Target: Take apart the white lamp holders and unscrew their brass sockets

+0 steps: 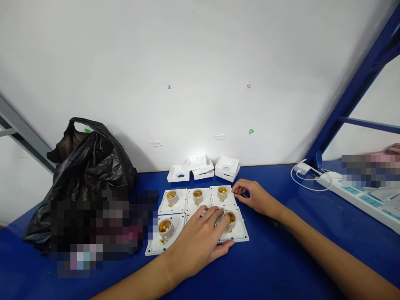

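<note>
Far L: blk plastic bag [93, 162] slumped on blue table [281, 258] vs. white wall [200, 62]; lower front & stuff beside it blurred, can't ID.

Ctr: six white plates [180, 205] on table, 2 rows x 3, most w/ round sockets [165, 228], brass-col. inside. Near row, mid plate nearly all under L hand [203, 233], its socket hidden. L hand palm down, fingers spread across near row, one finger at near-R socket, thumb by that plate's front edge. L forearm cut off at bottom.

Behind, by wall: sq. white shells [179, 171], some stacked; no. unclear, overlapped.

R hand [254, 196] at outer edge of far-R plate, fingertips drawn together; thin dark sliver [246, 196] beside them, too small to ID; can't tell if pinched.

Far R: white power strip [336, 182] w/ white cable [293, 171], strip cut off at edge; items behind it blurred.
</note>
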The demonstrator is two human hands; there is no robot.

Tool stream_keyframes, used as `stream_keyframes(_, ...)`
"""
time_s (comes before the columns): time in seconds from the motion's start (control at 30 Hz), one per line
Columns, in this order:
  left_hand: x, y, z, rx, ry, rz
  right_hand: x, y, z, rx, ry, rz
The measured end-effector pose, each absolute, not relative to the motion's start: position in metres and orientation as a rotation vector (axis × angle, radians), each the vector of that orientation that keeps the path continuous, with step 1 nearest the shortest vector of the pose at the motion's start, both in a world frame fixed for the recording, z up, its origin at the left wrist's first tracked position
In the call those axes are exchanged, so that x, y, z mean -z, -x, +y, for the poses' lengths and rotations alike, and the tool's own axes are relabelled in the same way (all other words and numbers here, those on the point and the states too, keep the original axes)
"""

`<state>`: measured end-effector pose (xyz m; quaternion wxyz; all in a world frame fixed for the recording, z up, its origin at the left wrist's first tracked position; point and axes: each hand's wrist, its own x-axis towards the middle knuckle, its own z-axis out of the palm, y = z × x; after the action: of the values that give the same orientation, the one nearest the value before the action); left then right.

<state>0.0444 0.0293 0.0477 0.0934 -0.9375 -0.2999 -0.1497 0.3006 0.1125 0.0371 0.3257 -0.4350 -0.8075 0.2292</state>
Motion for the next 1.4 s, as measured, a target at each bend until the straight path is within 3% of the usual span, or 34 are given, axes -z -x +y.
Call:
stream_keyframes(0.8, -0.0504, -0.0439, 0.0272, 0.456, 2.826, -0.909, -0.0392, -0.2988, 0.1115, -0.519, 1.192, -2.147)
stream_keyframes(1.4, -0.0510, -0.0429, 0.0304, 0.427, 2.824, -0.943, -0.0300, -0.3017, 0.1099, -0.192, 1.218, -2.249)
